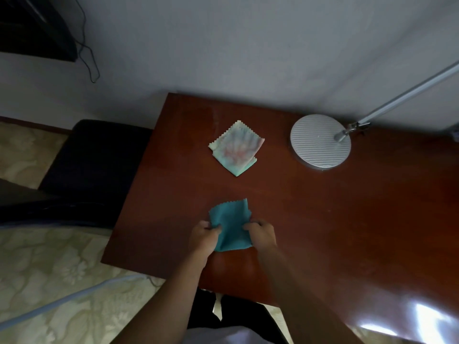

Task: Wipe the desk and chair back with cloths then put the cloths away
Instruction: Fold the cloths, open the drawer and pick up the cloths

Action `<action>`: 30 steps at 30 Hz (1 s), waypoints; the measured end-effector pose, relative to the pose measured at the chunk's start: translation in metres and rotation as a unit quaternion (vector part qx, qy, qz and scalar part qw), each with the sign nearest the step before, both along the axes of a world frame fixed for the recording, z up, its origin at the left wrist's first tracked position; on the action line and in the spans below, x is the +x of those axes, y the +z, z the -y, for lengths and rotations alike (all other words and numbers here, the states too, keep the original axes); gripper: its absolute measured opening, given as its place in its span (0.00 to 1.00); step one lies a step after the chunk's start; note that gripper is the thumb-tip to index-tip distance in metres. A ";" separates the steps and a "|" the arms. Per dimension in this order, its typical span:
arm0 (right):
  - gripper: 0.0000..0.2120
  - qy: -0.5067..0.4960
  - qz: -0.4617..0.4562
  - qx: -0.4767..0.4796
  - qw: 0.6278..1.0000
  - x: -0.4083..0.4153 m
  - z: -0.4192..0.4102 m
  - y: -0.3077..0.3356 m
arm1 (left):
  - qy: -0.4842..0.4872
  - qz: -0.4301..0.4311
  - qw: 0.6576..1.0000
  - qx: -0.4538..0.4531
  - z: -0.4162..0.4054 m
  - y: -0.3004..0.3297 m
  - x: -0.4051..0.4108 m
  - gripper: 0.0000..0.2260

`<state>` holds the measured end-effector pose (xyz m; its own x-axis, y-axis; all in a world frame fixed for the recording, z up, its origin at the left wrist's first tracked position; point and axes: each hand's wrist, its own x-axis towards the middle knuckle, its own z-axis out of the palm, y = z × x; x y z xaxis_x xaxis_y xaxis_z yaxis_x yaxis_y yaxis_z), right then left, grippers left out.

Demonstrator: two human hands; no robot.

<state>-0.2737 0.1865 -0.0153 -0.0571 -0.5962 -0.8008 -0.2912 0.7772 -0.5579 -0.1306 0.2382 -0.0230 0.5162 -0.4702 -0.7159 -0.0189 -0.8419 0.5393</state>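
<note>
Both hands, left hand (204,235) and right hand (260,234), pinch the teal microfibre cloth (230,224) near the reddish-brown wooden desk's (323,219) front edge, probably folding it, so next comes stowing it with the folded pastel tie-dye cloth (236,147).

I see a reddish-brown wooden desk (310,219) against the wall, glossy, with glare near its right front corner. On it a folded pastel tie-dye cloth (236,148) lies flat toward the back, a teal cloth (232,223) sits nearer the front edge, well apart. A round ribbed grey lamp base (319,141) rests right of the pastel cloth.
</note>
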 end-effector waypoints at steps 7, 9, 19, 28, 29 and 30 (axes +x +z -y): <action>0.04 0.032 0.027 -0.051 0.998 0.049 0.029 0.018 | 0.033 0.032 0.997 -0.063 0.034 0.019 0.053 0.09; 0.05 0.052 0.020 -0.066 0.996 0.066 0.044 0.022 | 0.020 0.041 0.995 -0.084 0.050 0.024 0.078 0.09; 0.02 0.089 -0.079 -0.128 0.985 0.144 0.118 0.022 | -0.094 0.074 0.987 -0.111 0.134 0.029 0.188 0.10; 0.14 -0.016 -0.198 -0.058 0.978 0.104 0.129 0.002 | -0.336 0.206 0.902 -0.174 0.198 0.021 0.173 0.17; 0.13 -0.019 -0.201 -0.057 0.978 0.101 0.130 -0.001 | -0.366 0.188 0.894 -0.179 0.207 0.019 0.162 0.16; 0.13 -0.014 -0.201 -0.057 0.978 0.101 0.130 -0.001 | -0.392 0.170 0.888 -0.171 0.215 0.018 0.153 0.16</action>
<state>-0.1725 0.0564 -0.0168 -0.3716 -0.6744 -0.6380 -0.4844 0.7271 -0.4864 0.0222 0.0233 -0.0046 0.0933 -0.9401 -0.3278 -0.7372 -0.2865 0.6119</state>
